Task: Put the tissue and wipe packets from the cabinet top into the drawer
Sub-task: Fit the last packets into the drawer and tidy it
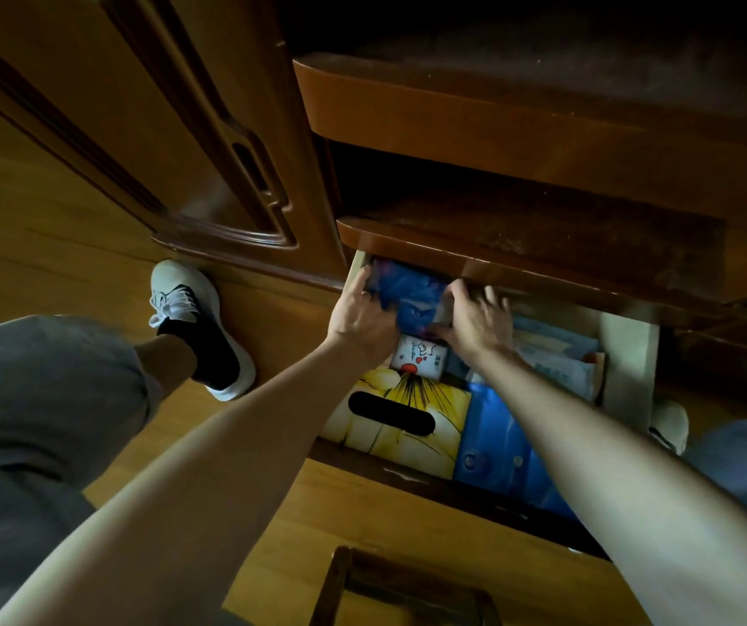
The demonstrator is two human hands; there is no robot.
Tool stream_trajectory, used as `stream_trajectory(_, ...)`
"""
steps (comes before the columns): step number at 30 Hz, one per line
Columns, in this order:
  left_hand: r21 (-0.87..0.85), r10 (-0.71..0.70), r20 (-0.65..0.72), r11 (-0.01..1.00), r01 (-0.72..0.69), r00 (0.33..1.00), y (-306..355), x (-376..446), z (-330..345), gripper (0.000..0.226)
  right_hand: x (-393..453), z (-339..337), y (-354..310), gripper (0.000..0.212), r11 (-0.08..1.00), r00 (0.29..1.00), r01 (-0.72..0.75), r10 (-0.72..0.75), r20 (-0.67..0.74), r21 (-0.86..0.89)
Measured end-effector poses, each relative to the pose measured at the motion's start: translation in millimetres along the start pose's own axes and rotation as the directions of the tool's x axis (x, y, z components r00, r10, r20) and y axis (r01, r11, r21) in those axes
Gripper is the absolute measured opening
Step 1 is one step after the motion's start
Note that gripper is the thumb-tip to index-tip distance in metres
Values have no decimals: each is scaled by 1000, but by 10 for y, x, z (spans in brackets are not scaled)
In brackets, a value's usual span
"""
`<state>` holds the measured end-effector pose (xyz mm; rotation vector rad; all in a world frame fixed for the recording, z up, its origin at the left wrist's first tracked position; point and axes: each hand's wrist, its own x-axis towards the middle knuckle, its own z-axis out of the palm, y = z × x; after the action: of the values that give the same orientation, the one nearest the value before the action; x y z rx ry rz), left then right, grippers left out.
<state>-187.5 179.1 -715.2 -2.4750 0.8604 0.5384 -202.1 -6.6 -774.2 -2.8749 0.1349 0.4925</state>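
Note:
The drawer (629,354) is pulled out below the cabinet top (498,228). Both my hands reach into its back left corner. My left hand (360,311) and my right hand (477,318) hold a blue packet (412,293) between them, one on each side, partly under the cabinet's edge. In front of it lies a small white packet with a red heart (419,356). A yellow tissue box (403,420) with a dark oval slot fills the front left. A blue plastic pack (498,458) lies beside it. Pale wipe packets (556,359) lie at the right.
A tall wooden cabinet door (173,142) stands to the left. My left foot in a white and black shoe (200,327) rests on the wood floor beside the drawer. An upper shelf (498,110) overhangs above. A dark wooden frame (403,594) sits on the floor near me.

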Motion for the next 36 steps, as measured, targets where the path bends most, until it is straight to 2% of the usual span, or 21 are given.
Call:
stream_trajectory(2, -95, -46, 7, 994, 46, 999, 45, 76, -10, 47, -2, 44, 48, 73, 998, 1000, 18, -17, 10, -53)
stream_trajectory(5, -133, -100, -1, 986, 99, 995, 46, 234, -9, 61, -42, 22, 93, 81, 987, 987, 118, -129, -100, -110)
stream_trajectory(7, -66, -48, 16, 997, 49, 999, -14, 311, -25, 54, -70, 36, 138, 73, 953, 945, 277, -294, -144, -125)
stream_trajectory(9, 88, 12, 84, 996, -20, 996, -45, 339, -13, 44, -52, 87, 213, 62, 883, 891, 424, -446, -84, -201)
stream_trajectory(10, 137, 16, 94, 990, -29, 995, -49, 346, -13, 42, -29, 110, 254, 59, 861, 880, 453, -473, -38, -230)
stream_trajectory(14, 177, -21, 87, 984, 6, 996, -46, 422, -79, 35, 72, 156, 293, 56, 852, 890, 455, -443, 109, -258)
stream_trajectory(20, 93, -19, 115, 996, 8, 993, -37, 584, -264, 18, 155, 71, 342, 67, 830, 874, 486, -458, 162, -275)
stream_trajectory(25, 94, -6, 60, 996, 0, 998, -27, 631, -121, 17, 156, 182, 311, 82, 842, 908, 418, -390, 151, -341)
stream_trajectory(31, 32, 46, 16, 998, -47, 999, -100, 685, 4, 30, 72, 259, 275, 75, 825, 912, 406, -394, 116, -394)
stream_trajectory(34, -27, 47, -24, 998, -48, 999, -90, 637, 32, 47, 59, 177, 236, 73, 840, 907, 412, -416, 68, -353)
stream_trajectory(36, -39, 72, -26, 997, -73, 997, -91, 546, 28, 47, 12, 77, 187, 66, 870, 911, 398, -411, 16, -292)
